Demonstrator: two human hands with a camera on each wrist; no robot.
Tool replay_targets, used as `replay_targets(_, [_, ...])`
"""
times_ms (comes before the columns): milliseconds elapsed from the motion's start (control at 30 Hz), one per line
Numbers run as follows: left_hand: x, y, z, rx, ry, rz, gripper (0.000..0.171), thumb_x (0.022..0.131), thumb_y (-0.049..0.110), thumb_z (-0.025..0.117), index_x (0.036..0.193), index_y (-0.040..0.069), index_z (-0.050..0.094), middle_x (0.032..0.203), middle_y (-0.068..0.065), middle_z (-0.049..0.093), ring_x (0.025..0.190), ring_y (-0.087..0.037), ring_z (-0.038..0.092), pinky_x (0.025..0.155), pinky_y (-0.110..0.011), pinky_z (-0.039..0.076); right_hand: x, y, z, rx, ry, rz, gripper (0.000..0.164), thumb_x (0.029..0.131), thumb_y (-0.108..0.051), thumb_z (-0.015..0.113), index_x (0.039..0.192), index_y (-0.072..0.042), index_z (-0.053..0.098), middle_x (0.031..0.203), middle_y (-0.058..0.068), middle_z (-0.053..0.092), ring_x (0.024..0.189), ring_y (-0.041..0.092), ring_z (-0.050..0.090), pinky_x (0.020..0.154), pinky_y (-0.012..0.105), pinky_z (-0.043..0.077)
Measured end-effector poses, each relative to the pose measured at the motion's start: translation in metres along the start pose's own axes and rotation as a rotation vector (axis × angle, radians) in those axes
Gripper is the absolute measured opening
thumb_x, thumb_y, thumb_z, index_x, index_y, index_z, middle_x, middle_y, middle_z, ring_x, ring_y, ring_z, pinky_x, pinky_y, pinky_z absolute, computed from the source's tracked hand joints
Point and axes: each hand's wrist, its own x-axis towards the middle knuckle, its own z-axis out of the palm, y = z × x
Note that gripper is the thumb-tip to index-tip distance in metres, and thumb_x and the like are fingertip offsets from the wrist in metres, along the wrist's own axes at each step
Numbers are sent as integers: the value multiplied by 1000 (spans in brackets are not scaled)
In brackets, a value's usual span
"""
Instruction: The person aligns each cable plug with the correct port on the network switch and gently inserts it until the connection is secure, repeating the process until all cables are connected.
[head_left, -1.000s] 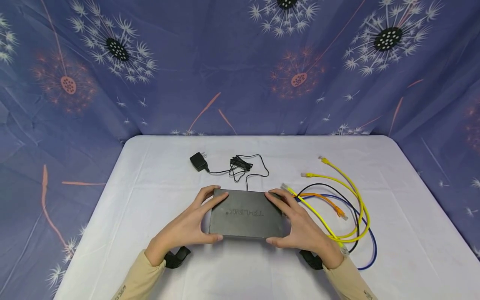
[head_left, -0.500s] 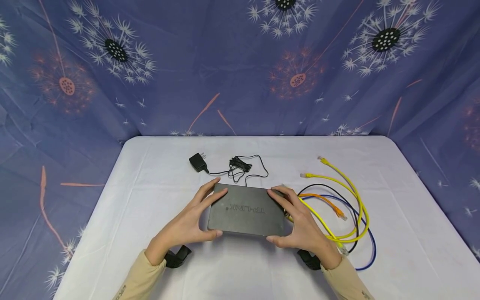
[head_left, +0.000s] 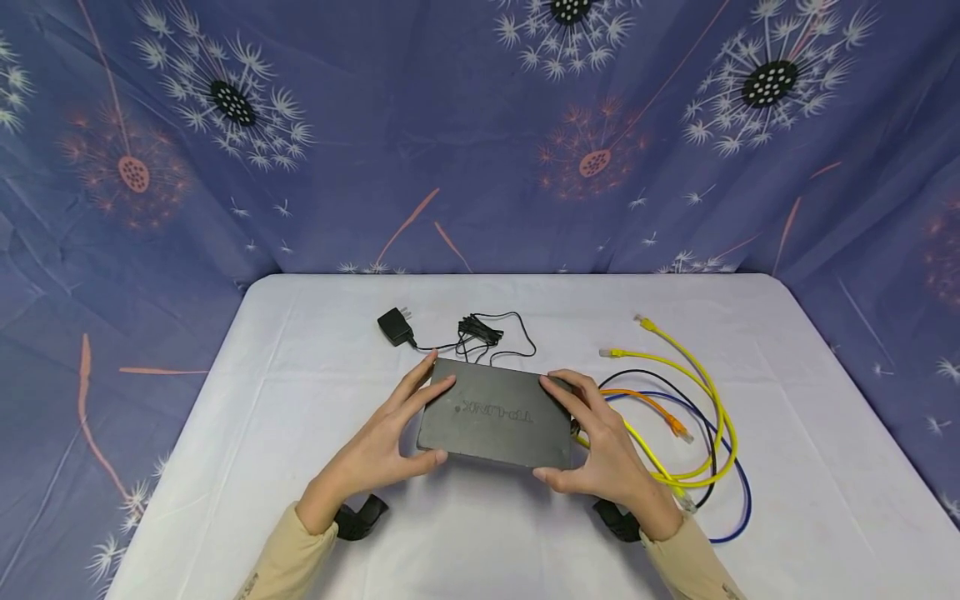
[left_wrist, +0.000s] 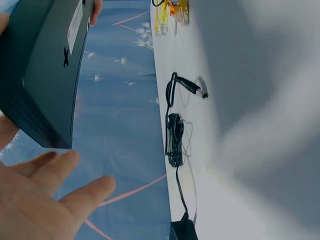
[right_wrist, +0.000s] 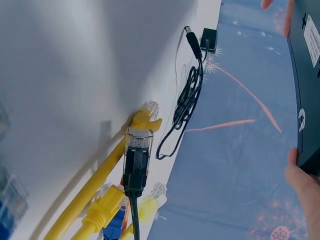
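A dark grey TP-LINK network switch (head_left: 495,417) is held above the table between both hands, its lettering upside down in the head view. My left hand (head_left: 378,437) grips its left end, thumb at the near edge and fingers at the far edge. The right hand (head_left: 603,446) grips the opposite end in the same way. Both wrist views show air between the switch and the tabletop. A white label (left_wrist: 75,27) is on its underside in the left wrist view. Beyond it lies a black power adapter (head_left: 394,326) with a bundled cord (head_left: 480,331).
Right of the switch lie yellow network cables (head_left: 723,417), an orange cable (head_left: 660,406), a blue cable (head_left: 746,492) and a black cable (head_left: 703,408), looped over one another. The white table (head_left: 300,325) ends at a patterned blue curtain (head_left: 465,125).
The switch has turned slightly clockwise in the head view, its left end moving away from the person. Both hands keep their grip. Adapter and cables stay put.
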Motion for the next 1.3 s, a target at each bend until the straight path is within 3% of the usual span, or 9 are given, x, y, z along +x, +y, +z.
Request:
replay_targets(167, [-1, 0, 5, -29, 42, -43, 75, 86, 24, 71, 150, 20, 32, 158, -5, 10, 142, -27, 18, 102, -60, 28, 1, -1, 0, -46, 33, 12, 88, 76, -62, 65, 138, -1, 49, 135, 17, 43, 112, 25, 48, 84, 24, 39])
replay_targets(333, [0, 4, 13, -46, 115, -99, 69, 88, 27, 68, 149, 23, 35, 154, -6, 22, 138, -29, 26, 100, -59, 30, 4, -3, 1, -47, 62, 12, 88, 76, -60, 66, 137, 0, 50, 134, 18, 44, 111, 25, 49, 87, 23, 39])
replay_targets(533, [2, 8, 24, -114, 226, -120, 63, 89, 18, 67, 145, 23, 40, 138, -2, 42, 122, -21, 46, 90, -43, 45, 8, -6, 4, -35, 124, -7, 87, 75, -58, 69, 135, 3, 51, 131, 20, 46, 106, 26, 51, 87, 22, 38])
replay_targets(667, [4, 13, 31, -318, 272, -173, 59, 92, 9, 63, 145, 20, 40, 131, -7, 48, 105, -21, 56, 81, -32, 50, 10, -9, 7, -27, 167, -19, 87, 75, -56, 70, 133, 5, 52, 131, 23, 45, 103, 27, 53, 90, 21, 38])
replay_targets(800, [7, 18, 34, -534, 322, -228, 55, 93, 2, 59, 143, 13, 40, 127, -17, 48, 99, -23, 59, 76, -29, 50, 10, -12, 11, -33, 182, -11, 87, 76, -55, 70, 134, 6, 50, 132, 25, 44, 106, 28, 53, 93, 20, 38])
replay_targets(1067, [14, 19, 36, -714, 428, -247, 50, 88, -10, 53, 137, 1, 44, 118, -20, 46, 86, -16, 61, 75, -27, 52, 8, -19, 12, -37, 77, 130, 91, 77, -58, 69, 142, -1, 43, 139, 19, 34, 115, 29, 45, 97, 24, 34])
replay_targets(1300, [16, 16, 33, -757, 466, -294, 48, 88, -11, 50, 134, 2, 48, 112, -18, 48, 85, -17, 61, 76, -33, 53, 3, -21, 11, -34, -16, 209, 85, 81, -53, 71, 147, -11, 38, 141, 14, 32, 121, 26, 41, 95, 31, 35])
